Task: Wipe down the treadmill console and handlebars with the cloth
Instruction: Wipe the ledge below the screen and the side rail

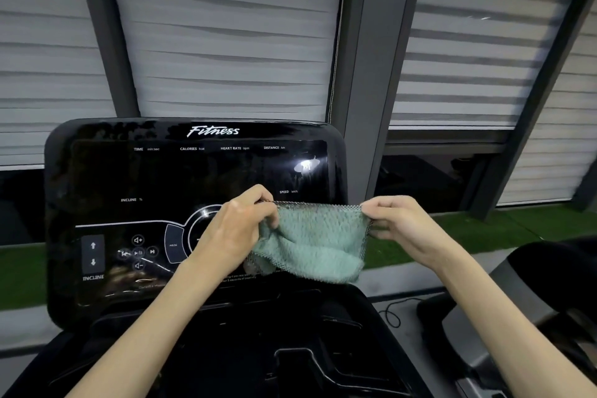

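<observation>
A pale green cloth (315, 241) with a dark mesh edge hangs stretched between both hands in front of the console. My left hand (237, 226) pinches its upper left corner and my right hand (395, 220) pinches its upper right corner. Behind the cloth stands the glossy black treadmill console (161, 178), marked "Fitness", with incline arrows and media buttons at its lower left. The cloth hangs just in front of the console's lower right part; I cannot tell whether it touches the surface. A grey and black handlebar (517, 281) shows at the right edge.
The black tray of the console (274, 342) lies below my forearms. A thin black cable (392, 317) loops on the floor to the right. Windows with white blinds (226, 42) stand behind the treadmill, with a green strip of turf (484, 229) below them.
</observation>
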A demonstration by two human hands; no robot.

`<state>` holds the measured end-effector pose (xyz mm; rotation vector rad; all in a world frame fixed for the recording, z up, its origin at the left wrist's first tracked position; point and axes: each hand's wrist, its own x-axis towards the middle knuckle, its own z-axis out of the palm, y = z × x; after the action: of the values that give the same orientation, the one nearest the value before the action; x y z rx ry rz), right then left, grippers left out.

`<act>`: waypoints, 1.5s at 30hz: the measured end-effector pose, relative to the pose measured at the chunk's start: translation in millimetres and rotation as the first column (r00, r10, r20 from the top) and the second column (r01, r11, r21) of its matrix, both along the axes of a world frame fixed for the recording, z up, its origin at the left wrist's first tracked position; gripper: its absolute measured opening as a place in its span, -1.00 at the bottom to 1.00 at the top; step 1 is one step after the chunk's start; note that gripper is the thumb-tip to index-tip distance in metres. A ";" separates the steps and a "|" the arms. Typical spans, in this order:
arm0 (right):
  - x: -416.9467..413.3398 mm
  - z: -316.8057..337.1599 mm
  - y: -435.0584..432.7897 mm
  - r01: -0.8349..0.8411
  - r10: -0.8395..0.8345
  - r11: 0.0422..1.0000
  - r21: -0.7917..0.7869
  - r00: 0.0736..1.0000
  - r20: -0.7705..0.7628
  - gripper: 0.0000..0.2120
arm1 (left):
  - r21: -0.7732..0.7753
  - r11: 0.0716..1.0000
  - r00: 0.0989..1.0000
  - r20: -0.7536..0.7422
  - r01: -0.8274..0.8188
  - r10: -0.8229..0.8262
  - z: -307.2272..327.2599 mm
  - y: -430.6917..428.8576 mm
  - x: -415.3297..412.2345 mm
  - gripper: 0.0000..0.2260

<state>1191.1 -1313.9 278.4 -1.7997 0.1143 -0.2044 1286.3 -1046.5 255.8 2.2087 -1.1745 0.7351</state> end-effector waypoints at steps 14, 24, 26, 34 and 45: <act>22.3 9.7 10.4 0.241 -0.160 0.932 -0.270 0.943 0.291 -0.84 | 0.267 0.964 0.952 -0.297 0.002 0.081 26.5 5.4 4.4 -0.43; 14.2 -3.0 -18.8 -0.096 0.139 0.964 0.247 0.977 -0.164 -0.09 | -0.491 0.855 0.373 -0.834 -0.165 -0.407 13.4 2.8 -3.2 -0.56; 12.4 -8.8 -18.0 -0.052 0.093 0.982 0.180 0.970 -0.227 -0.21 | -0.493 0.857 0.289 -0.850 -0.147 -0.440 10.0 5.8 -2.7 -0.29; 6.1 -15.4 -9.5 0.026 -0.017 0.997 0.068 0.992 -0.122 -0.70 | -0.311 0.940 0.367 -0.898 -0.143 -0.242 8.0 13.9 -4.2 -0.38; 12.2 -21.3 -5.2 0.069 -0.058 0.990 0.122 0.994 -0.094 -0.81 | -0.225 0.961 0.434 -0.890 -0.158 -0.137 7.2 22.7 -8.7 -0.28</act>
<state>1203.3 -1319.1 257.2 -1.6819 0.2440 -0.1577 1277.5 -1023.8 262.9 1.8670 -0.4235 -0.3427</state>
